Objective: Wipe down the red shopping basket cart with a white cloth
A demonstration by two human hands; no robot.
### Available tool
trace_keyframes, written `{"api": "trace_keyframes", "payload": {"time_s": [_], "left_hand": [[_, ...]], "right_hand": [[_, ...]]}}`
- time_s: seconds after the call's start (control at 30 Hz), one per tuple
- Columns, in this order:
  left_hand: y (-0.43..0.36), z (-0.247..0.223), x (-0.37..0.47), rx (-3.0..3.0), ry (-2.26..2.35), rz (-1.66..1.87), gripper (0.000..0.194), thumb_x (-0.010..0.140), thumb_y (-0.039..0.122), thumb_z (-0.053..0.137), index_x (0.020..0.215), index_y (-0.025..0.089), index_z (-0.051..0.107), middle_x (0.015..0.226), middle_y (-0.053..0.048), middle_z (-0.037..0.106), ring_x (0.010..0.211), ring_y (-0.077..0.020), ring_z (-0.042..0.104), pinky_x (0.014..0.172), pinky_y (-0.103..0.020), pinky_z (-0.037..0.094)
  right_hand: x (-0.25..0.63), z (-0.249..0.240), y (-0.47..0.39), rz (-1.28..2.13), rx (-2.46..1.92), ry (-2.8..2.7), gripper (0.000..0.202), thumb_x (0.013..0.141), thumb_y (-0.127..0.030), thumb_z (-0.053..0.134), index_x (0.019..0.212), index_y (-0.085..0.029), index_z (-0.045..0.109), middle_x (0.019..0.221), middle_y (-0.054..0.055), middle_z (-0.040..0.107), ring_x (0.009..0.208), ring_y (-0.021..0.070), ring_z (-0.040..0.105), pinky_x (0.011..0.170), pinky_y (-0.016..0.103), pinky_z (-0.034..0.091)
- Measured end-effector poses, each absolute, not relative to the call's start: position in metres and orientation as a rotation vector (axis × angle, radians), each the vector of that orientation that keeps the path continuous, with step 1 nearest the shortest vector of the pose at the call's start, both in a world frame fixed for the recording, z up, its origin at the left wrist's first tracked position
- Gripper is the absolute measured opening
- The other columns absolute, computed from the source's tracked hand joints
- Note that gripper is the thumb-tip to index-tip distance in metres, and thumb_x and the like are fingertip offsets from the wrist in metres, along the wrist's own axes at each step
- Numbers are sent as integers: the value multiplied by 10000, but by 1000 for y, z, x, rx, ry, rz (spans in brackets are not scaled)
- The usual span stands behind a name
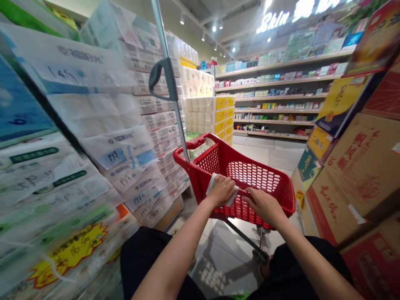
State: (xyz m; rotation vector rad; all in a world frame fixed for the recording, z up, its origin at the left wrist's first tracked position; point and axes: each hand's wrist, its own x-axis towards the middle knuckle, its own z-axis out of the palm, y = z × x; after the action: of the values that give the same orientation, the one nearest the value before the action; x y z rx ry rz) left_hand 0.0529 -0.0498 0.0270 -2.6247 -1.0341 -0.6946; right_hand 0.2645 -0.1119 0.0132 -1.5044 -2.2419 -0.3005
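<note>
A red plastic shopping cart [259,173] with perforated basket walls stands in front of me, turned sideways. My left hand [222,189] is closed over a white cloth or tissue [231,201], pressing it against the near rim of the basket. On the same rim, a little to the right, rests my right hand [264,203], its fingers curled over the edge. A grey metal pole [161,31] with a dark grey handle grip [170,79] rises from the cart's left end. A light-coloured item lies behind the divider there; its kind is unclear.
Wrapped tissue packs [125,146] are stacked high on my left, with a yellow price sign [68,254] low down. Cardboard cartons [359,166] line the right side. Shelves of small boxed goods [275,79] stand at the back. Pale floor tiles [212,246] show beneath the cart.
</note>
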Motion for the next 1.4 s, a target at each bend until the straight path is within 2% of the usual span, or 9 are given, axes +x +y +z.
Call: {"api": "trace_keyframes", "payload": {"time_s": [0.13,0.27,0.47,0.63,0.8,0.93,1.1,1.27,1.4], "left_hand": [[-34,31,50,-2692,-1032,-710,279,997,385,343,904,210,540,988,-27,548,975,-197,475,1002,-415,307],[-13,33,42,-2768,-1045,-675,284,1002,380,322,920,223,545,992,-11,549,1036,-185,481,1096,-452,227],[1,19,45,-2689,-1178,-706,279,1004,363,305,979,213,539,1073,-16,545,1163,-191,437,1170,-516,132],[-20,3,60,-2667,-1183,-774,284,1008,355,283,1047,225,533,1128,-21,542,1233,-182,410,1201,-517,123],[-51,-5,66,-2673,-1191,-814,265,1007,334,292,1075,221,522,1172,-34,547,1249,-182,421,1203,-513,171],[-74,-7,64,-2642,-1242,-877,248,1006,304,303,1069,213,526,1151,-39,571,1271,-181,423,1206,-501,190],[-108,-12,63,-2640,-1309,-958,258,1000,269,313,1131,213,528,1254,-49,553,1375,-187,335,1203,-479,227],[-159,-34,77,-2638,-1347,-974,477,963,278,385,1422,169,311,1473,-105,390,1445,-250,217,1186,-511,265],[-184,-33,77,-2696,-1448,-1201,497,964,186,293,1456,209,226,1456,-112,402,1354,-230,383,1094,-456,406]], "right_hand": [[296,17,-110,-289,-1508,-2287,372,967,-509,349,1054,-255,606,940,41,707,862,194,626,801,341,393],[340,9,-115,-318,-1576,-2222,407,980,-462,317,895,-257,659,885,23,706,930,195,606,982,412,320],[341,-20,-129,-243,-1657,-2036,423,994,-357,227,850,-253,612,872,13,668,951,196,581,1067,466,260],[303,-24,-138,-272,-1570,-1960,384,979,-343,251,1124,-269,599,1089,31,658,1065,214,556,1133,465,207],[269,-19,-151,-181,-1538,-1929,483,983,-356,256,1453,-292,351,1352,49,537,1254,229,455,1071,430,307],[246,-26,-152,-115,-1557,-1880,568,988,-407,241,1534,-305,124,1501,57,381,1349,242,367,1064,450,303],[221,-34,-145,31,-1545,-1846,608,987,-458,226,1541,-307,25,1566,53,259,1407,244,286,1101,497,249],[214,-23,-135,327,-1450,-1779,570,990,-493,166,1524,-294,171,1548,56,304,1392,232,330,1094,482,298],[220,1,-126,483,-1316,-1867,526,1004,-469,128,1421,-299,398,1397,40,527,1230,187,536,980,366,449]]}}
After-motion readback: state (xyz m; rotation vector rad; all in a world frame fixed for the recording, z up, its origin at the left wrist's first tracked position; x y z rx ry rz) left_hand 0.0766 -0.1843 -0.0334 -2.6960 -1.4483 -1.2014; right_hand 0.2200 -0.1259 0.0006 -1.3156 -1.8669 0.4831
